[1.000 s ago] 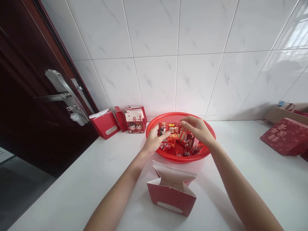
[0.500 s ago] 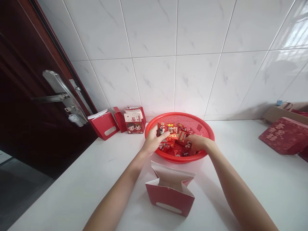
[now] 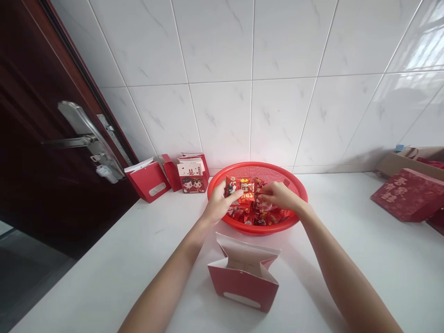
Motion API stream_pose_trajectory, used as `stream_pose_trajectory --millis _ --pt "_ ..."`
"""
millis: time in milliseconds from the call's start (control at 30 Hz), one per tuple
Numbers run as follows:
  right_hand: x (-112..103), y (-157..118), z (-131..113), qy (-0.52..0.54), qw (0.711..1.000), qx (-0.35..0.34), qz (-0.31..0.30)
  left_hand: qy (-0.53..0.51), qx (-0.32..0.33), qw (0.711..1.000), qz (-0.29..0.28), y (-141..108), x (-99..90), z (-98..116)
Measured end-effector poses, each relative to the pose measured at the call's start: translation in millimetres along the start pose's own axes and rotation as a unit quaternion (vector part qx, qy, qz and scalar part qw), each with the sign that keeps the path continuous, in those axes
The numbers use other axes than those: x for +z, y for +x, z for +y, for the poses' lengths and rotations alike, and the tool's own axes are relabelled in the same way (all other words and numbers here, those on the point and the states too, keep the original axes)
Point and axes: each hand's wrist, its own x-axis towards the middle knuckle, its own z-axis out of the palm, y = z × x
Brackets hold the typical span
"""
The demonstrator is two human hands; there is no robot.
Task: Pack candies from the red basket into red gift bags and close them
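Observation:
A red plastic basket (image 3: pixel 302 196) with mesh walls holds several loose red candy packets (image 3: pixel 268 218). Over its left side, my left hand (image 3: pixel 218 204) is closed on a few wrapped candies (image 3: pixel 247 187), the thumb pressed across them. My right hand (image 3: pixel 282 196) is above the basket's right half, fingertips pinched on a red candy packet (image 3: pixel 261 197) that they partly cover. Between my forearms, nearer to me, stands a red paper gift box (image 3: pixel 243 287), its white-edged top open and its inside showing.
At the back left, red gift boxes (image 3: pixel 147 181) and one with a cartoon couple (image 3: pixel 193 180) stand by the tiled wall (image 3: pixel 222 125). To the right are a dark red box (image 3: pixel 407 194) and a cardboard carton (image 3: pixel 398 162). A dark door (image 3: pixel 31 138) borders the table's left side.
My right hand has risen from deep among the candies and shifted slightly left, now pinching a packet. My left hand keeps its candies in nearly the same place.

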Motion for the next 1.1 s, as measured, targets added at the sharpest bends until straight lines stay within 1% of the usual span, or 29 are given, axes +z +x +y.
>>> stream_pose_trajectory --millis 100,300,400,467,567,633,667,833,967,1100 --pt "1.9 0.9 3.0 0.022 0.999 -0.013 0.03 0.0 0.003 1.0 0.001 0.5 0.0 0.1" --pt "0.5 0.0 1.8 0.025 0.999 -0.025 0.04 0.001 -0.002 1.0 0.01 0.8 -0.9 -2.6" --pt "-1.7 -0.6 -1.5 0.017 0.998 -0.005 0.055 -0.035 -0.008 0.999 0.023 1.4 -0.7 -1.3" --pt "-2.6 -0.6 -1.9 0.018 0.996 0.022 0.084 -0.095 -0.018 0.994 0.056 3.2 -1.6 0.4" --pt "-3.7 0.0 1.0 0.028 0.983 0.044 0.175 -0.188 -0.03 0.972 0.139 7.9 -5.8 1.6" --pt "-5.0 0.4 4.2 0.041 0.974 0.046 0.22 -0.217 -0.03 0.96 0.176 11.1 -9.4 0.4" --pt "-5.8 0.4 5.7 0.046 0.971 0.046 0.231 -0.224 -0.029 0.957 0.185 12.3 -10.9 -0.6" --pt "-9.5 -0.5 7.6 0.064 0.973 0.035 0.217 -0.224 -0.03 0.957 0.182 13.9 -13.4 -4.3" --pt "-10.6 -1.2 4.6 0.028 0.978 0.027 0.206 -0.224 -0.037 0.957 0.179 11.5 -11.0 -1.2" --pt "-12.0 -3.5 -0.6 0.018 0.986 0.004 0.167 -0.209 -0.036 0.963 0.164 8.3 -7.5 2.5"
